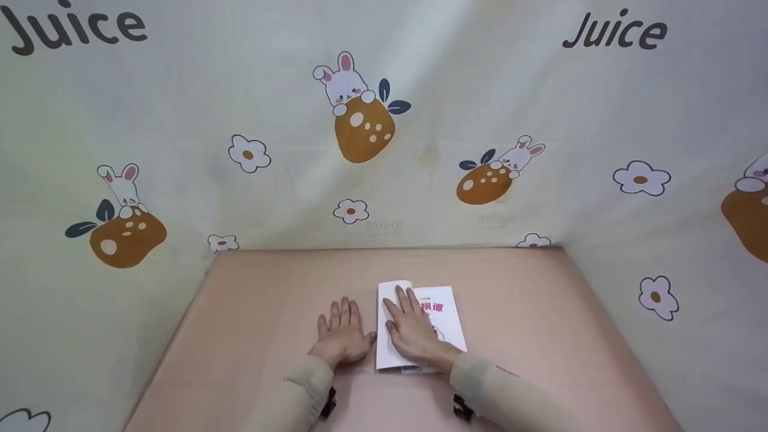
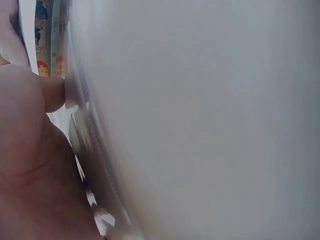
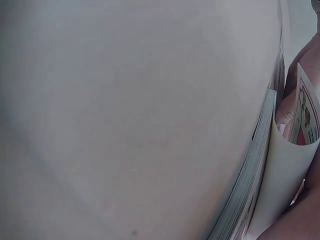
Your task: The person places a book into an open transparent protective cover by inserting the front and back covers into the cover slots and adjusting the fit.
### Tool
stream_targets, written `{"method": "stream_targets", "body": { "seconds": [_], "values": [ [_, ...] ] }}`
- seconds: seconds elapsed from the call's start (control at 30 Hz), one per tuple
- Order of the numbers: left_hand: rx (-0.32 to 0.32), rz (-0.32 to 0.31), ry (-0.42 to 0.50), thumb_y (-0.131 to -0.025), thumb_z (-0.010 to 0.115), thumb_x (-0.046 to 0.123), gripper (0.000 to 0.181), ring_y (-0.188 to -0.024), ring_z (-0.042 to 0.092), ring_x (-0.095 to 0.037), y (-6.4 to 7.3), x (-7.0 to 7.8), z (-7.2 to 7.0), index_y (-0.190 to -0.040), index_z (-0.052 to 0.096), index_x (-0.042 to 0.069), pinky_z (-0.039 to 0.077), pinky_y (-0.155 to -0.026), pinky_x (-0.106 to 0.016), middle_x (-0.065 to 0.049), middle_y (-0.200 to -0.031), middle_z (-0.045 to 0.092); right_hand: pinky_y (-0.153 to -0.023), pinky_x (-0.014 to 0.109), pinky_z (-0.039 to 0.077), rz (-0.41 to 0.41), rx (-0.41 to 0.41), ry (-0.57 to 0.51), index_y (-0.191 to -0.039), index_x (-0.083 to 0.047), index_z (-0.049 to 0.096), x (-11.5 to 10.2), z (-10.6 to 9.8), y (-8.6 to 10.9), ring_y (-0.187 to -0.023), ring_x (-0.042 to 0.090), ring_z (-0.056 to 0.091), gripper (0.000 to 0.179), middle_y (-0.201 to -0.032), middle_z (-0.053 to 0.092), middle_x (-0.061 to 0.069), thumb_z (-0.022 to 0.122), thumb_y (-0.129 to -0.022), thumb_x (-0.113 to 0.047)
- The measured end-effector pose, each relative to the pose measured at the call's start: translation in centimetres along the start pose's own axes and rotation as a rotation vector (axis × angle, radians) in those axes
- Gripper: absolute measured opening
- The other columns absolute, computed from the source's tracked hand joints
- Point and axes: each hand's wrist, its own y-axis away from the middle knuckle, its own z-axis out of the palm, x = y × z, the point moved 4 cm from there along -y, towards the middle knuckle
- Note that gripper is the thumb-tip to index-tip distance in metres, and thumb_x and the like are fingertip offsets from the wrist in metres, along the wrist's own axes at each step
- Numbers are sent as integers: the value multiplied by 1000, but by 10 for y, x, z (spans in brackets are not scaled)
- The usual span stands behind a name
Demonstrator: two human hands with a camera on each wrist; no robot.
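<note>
A paperback book [image 1: 443, 297] lies on the table with pink characters printed on its white page. A blank white leaf or flap [image 1: 387, 354] is folded over along its left side. My right hand [image 1: 415, 331] rests flat across the flap and the printed page, fingers extended. Just left of the book, my left hand [image 1: 343, 337] is spread out, its thumb right at the book's edge. The right wrist view shows the page block [image 3: 247, 172] side-on, with a white sheet [image 3: 285, 172] curling up beside it. A coloured strip of the book [image 2: 46, 37] shows past the left hand.
The table [image 1: 270, 288] has a plain pinkish-tan top. A pale curtain [image 1: 270, 72] printed with rabbits, fruit and flowers encloses it at the back and both sides. Small dark objects [image 1: 462, 408] show by both forearms.
</note>
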Motion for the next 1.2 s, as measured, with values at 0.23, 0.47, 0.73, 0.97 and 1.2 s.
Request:
{"method": "stream_targets", "body": {
  "seconds": [0.23,0.47,0.73,0.97,1.2],
  "values": [
    [52,18,14,-112,49,40,86,-177,8,-48,-9,-7,4,-176,16,-6,7,-141,-74,-25,-189,8,-127,79,40,51,-2,80,-166,0,50,-5,4,-5,-169,56,28,59,-180,32,33,54,-111,-21],
    [141,66,81,-110,42,33,82,-175,17,-50,-6,-7,0,-175,15,-10,16,-140,-75,-29,-188,10,-133,72,36,118,-20,156,-168,0,47,-5,12,-7,-172,52,25,64,-183,28,29,57,-110,-26],
    [168,80,104,-110,43,36,83,-174,19,-51,-14,-17,7,-175,16,-9,17,-139,-76,-29,-188,12,-134,69,37,116,-103,294,-167,-3,50,-13,17,-10,-173,47,27,64,-183,33,25,56,-111,-34],
    [172,73,101,-110,44,39,83,-174,18,-52,-19,-21,14,-175,20,-8,15,-138,-78,-28,-187,14,-134,68,38,96,-181,395,-170,-5,46,-21,19,-12,-174,47,24,64,-184,32,23,49,-114,-37],
    [187,72,106,-110,44,37,81,-174,18,-53,-21,-21,16,-174,23,-9,14,-139,-77,-30,-186,17,-136,67,35,75,-199,390,-170,-6,46,-20,17,-9,-175,47,23,65,-184,33,21,50,-114,-38]
  ]
}}
